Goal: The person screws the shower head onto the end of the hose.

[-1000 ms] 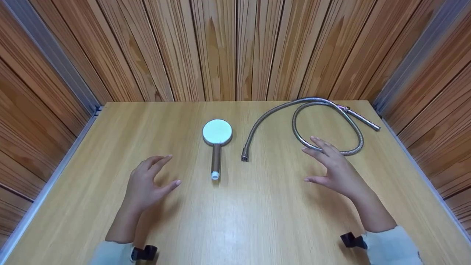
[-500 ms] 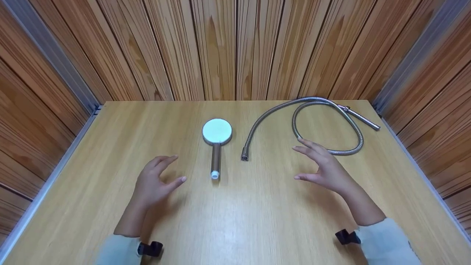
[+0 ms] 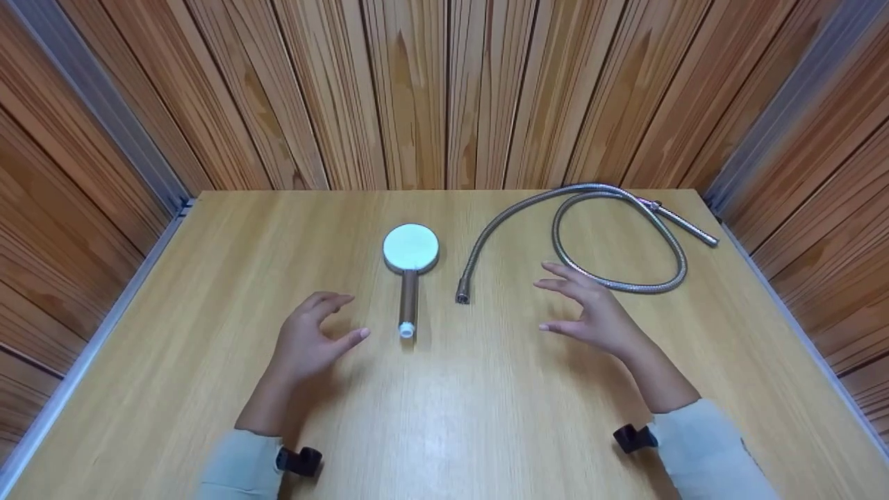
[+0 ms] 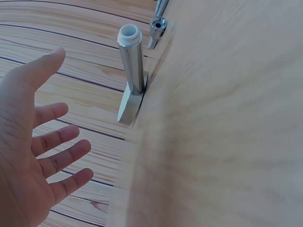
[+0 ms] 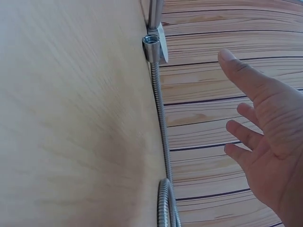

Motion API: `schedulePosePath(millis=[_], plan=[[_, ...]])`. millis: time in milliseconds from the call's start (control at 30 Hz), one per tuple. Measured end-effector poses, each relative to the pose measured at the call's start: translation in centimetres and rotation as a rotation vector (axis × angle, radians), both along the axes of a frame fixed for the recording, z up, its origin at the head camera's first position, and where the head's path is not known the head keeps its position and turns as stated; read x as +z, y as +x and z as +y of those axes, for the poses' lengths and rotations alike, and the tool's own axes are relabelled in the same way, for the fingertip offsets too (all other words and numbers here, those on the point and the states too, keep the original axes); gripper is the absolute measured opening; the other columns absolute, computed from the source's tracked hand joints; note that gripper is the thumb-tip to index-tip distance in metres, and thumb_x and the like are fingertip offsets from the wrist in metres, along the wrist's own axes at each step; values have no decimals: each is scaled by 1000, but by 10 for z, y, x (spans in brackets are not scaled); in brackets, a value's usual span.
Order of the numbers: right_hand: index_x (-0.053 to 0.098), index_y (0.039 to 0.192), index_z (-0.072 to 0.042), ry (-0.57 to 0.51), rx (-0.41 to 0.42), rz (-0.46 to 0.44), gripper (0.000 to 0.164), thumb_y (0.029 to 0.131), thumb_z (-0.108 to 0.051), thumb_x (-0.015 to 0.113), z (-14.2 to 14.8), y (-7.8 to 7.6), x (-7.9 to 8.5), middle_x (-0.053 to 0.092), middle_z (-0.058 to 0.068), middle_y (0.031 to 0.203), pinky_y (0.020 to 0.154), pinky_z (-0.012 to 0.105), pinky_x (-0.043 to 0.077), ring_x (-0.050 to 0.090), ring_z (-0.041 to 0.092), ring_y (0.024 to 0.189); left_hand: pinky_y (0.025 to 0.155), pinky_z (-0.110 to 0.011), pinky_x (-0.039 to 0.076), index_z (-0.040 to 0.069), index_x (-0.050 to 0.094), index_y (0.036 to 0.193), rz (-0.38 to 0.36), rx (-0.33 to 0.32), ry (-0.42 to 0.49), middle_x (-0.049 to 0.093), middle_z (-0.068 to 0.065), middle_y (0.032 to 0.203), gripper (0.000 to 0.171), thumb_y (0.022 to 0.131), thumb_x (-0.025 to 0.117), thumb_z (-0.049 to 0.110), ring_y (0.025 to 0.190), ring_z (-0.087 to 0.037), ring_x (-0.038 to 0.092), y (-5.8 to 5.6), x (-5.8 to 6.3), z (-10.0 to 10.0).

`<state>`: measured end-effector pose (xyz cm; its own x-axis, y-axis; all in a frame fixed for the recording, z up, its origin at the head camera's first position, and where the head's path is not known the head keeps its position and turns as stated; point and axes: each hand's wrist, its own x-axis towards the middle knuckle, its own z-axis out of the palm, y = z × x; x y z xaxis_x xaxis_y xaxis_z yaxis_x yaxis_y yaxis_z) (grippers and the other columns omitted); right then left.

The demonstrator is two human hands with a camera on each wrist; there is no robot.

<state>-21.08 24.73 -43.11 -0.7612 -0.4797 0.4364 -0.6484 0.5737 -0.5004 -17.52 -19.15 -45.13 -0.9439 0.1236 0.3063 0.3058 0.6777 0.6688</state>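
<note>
A handheld shower head [image 3: 410, 248] lies on the table, its round pale face up and its handle towards me, ending in a white threaded tip [image 4: 129, 34]. To its right rests a coiled metal shower hose [image 3: 479, 243], whose open end fitting [image 5: 151, 45] lies beside the shower head. My left hand [image 3: 309, 340] hovers left of the handle with fingers spread and nothing in it. My right hand [image 3: 594, 312] is held over the table at the near side of the hose loop, fingers apart, also holding nothing.
The wooden table [image 3: 444, 417] ends at a wood-plank wall [image 3: 417, 90] at the back. Plank walls with grey metal edging [image 3: 90, 340] stand on the left and right. A small black device [image 3: 298, 460] sits at each sleeve cuff.
Both hands have moved inward, the left one to the right and the right one to the left. The shower head and hose have stayed in place.
</note>
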Motion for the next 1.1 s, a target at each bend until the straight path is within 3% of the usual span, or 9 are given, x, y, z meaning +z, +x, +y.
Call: schedulePosePath(millis=[433, 633, 867, 1100], plan=[[68, 121, -7, -47, 64, 3, 50, 74, -12, 85, -23, -12, -15, 53, 10, 141, 104, 50, 42, 48, 33, 129, 93, -44, 52, 6, 67, 120, -148, -25, 262, 62, -6, 118, 48, 82, 79, 33, 103, -22, 60, -15, -3, 17], [68, 121, -6, -72, 81, -18, 50, 74, -11, 85, -26, -17, -15, 53, 12, 141, 105, 48, 41, 47, 32, 130, 94, -47, 51, 4, 66, 122, -202, -43, 375, 61, -13, 121, 49, 83, 79, 31, 107, -29, 59, -20, -6, 20], [67, 123, -7, -74, 52, -89, 49, 77, -13, 83, -30, -24, -13, 51, 9, 143, 107, 50, 39, 45, 31, 133, 96, -43, 50, 7, 62, 127, -340, -18, 475, 57, -13, 129, 54, 83, 78, 35, 113, -26, 57, -25, -8, 27], [68, 122, -6, -98, 51, -110, 46, 78, -10, 82, -35, -35, -14, 51, 11, 142, 108, 50, 37, 45, 32, 132, 94, -39, 52, 5, 58, 131, -468, -7, 579, 54, -15, 133, 53, 86, 76, 26, 115, -28, 56, -36, -8, 37]])
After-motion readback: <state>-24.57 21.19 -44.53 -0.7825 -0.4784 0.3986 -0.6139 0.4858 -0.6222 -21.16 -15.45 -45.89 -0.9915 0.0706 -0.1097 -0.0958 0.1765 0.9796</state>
